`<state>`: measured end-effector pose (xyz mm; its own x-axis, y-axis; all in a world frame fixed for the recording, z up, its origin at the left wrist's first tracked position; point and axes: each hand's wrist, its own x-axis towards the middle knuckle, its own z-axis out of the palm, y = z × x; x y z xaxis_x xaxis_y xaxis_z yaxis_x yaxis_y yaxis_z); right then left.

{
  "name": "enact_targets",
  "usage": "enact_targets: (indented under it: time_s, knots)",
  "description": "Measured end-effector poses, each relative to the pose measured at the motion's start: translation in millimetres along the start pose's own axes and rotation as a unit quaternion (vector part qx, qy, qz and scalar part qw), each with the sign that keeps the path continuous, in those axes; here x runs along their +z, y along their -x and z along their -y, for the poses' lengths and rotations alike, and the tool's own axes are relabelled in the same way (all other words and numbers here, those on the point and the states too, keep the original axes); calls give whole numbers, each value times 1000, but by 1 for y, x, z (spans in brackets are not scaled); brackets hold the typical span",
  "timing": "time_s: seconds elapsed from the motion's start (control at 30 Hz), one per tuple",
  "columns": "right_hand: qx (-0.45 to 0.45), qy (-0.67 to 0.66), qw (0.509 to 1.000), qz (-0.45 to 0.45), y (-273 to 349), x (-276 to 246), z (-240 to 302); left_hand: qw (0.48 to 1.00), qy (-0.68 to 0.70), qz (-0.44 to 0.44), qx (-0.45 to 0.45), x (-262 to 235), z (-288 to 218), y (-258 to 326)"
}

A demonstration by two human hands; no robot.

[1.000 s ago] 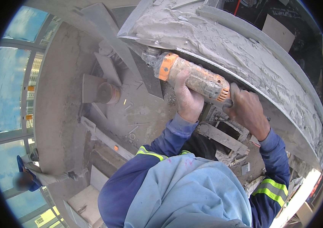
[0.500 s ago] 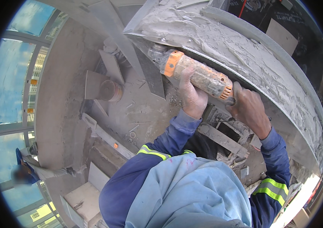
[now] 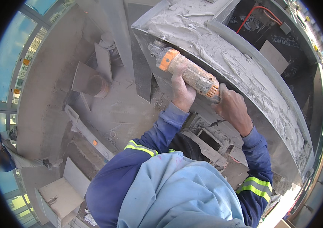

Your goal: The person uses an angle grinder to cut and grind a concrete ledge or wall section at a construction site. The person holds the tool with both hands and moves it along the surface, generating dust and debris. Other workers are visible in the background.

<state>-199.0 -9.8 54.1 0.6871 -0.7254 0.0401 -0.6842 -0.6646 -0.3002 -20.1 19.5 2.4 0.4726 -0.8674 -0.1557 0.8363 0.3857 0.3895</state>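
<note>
A dust-caked orange angle grinder [image 3: 197, 75] lies slantwise along the edge of a curved slab [image 3: 245, 66] coated in rough grey mortar. Its head is at the upper left, against the slab's dark side; the disc cannot be made out. My left hand [image 3: 183, 91] is closed round the underside of the grinder's body, thumb pointing up along it. The rear end is wrapped by my right hand [image 3: 233, 108], beside the slab's side face.
Grey boards [image 3: 102, 60] lean near a dusty bucket [image 3: 98, 86] on the left. Rubble and broken pieces [image 3: 207, 148] lie below the slab. A box-like block [image 3: 60, 195] stands lower left. Another person [image 3: 7, 152] is at the far left by windows. A red cable [image 3: 250, 15] runs upper right.
The view has shifted, so the surroundings sit further left. The grinder's head has dropped below the slab's top edge, and its disc no longer shows there. Both hands keep their grip.
</note>
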Motion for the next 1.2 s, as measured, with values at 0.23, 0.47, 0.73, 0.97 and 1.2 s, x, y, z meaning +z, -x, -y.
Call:
enact_targets:
  time_s: [0.23,0.47,0.73,0.97,1.2]
  knots:
    - [20,-2,1000,9,-3,-2,1,999,15,40,-5,-3,1,-7]
    - [-9,17,1000,-9,1,-1,-9,999,11,44,-1,-11,16,-12]
    - [5,25,1000,-10,9,-7,-9,999,38,0,6,7,18,-1]
    - [5,24,1000,-16,16,-1,-6,999,51,17,-11,-7,20,4]
    - [-7,21,1000,-4,11,-1,5,998,63,13,-4,-11,14,9]
